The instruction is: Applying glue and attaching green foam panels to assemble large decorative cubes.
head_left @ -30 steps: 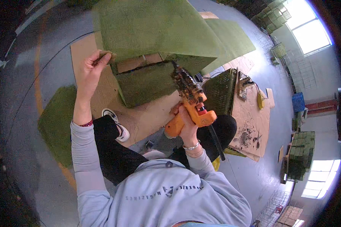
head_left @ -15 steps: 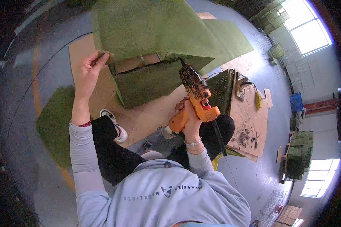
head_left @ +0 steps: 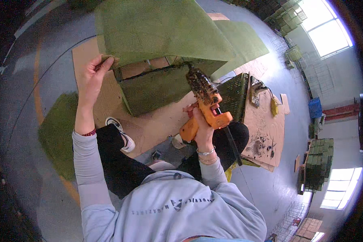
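Note:
My left hand [head_left: 94,76] pinches the near left corner of a green mesh sheet [head_left: 161,30] and holds that edge raised. Below the sheet stands a box-shaped frame covered in green mesh [head_left: 157,86], with a line of black glue [head_left: 153,71] along its upper edge. Through the gap, bits of the frame and cardboard show. My right hand [head_left: 203,127] is wrapped round the handle of an orange hot glue gun [head_left: 213,107]. Dark glue cakes the gun's front, its nozzle is at the glued edge, and a black glue stick [head_left: 233,146] sticks out of its back.
Cardboard [head_left: 161,125] lies under the frame, by my shoes. Another green mesh piece [head_left: 60,133] rests at left. At right, a dark perforated crate [head_left: 234,94] stands beside glue-stained cardboard [head_left: 264,129] with scissors [head_left: 272,150] on it. Stacked green goods [head_left: 318,165] stand farther right.
The glue gun has shifted slightly left along the frame's edge, trailing from the right corner. My left hand keeps the sheet's corner, moved a little left.

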Tool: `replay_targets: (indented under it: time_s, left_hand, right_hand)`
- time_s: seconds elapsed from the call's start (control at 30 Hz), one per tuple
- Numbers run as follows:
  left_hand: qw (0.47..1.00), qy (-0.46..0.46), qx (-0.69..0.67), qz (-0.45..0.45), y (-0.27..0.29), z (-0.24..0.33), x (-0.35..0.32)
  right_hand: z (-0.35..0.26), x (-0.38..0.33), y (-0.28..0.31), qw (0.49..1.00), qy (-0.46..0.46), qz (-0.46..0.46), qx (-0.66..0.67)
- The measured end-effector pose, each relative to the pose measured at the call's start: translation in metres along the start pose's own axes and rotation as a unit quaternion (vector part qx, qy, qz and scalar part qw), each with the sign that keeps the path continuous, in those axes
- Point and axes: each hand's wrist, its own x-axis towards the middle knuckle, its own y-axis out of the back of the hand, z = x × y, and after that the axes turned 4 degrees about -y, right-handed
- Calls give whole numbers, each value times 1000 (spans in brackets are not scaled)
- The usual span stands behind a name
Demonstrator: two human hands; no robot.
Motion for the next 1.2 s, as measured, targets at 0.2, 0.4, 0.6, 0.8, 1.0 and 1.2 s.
replay_targets:
  time_s: [0.2, 0.4, 0.6, 0.8, 1.0, 1.2]
  left_hand:
    - [1000, 4, 2, 4, -4, 8, -1]
    - [1000, 3, 17, -4, -4, 9, -1]
    - [1000, 1, 15, 11, -4, 5, 0]
    - [999, 2, -35, 28, -10, 5, 8]
    - [1000, 8, -11, 26, -8, 3, 10]
    - [998, 7, -22, 50, -13, 6, 8]
  right_hand:
    - [-4, -8, -15, 998, -10, 2, 58]
    - [3, 1, 4, 995, 0, 60, 78]
    - [0, 11, 8, 993, 23, 77, 83]
    - [-3, -1, -8, 998, 1, 16, 62]
    - [4, -4, -10, 994, -13, -10, 112]
    - [-2, 4, 2, 995, 0, 54, 90]
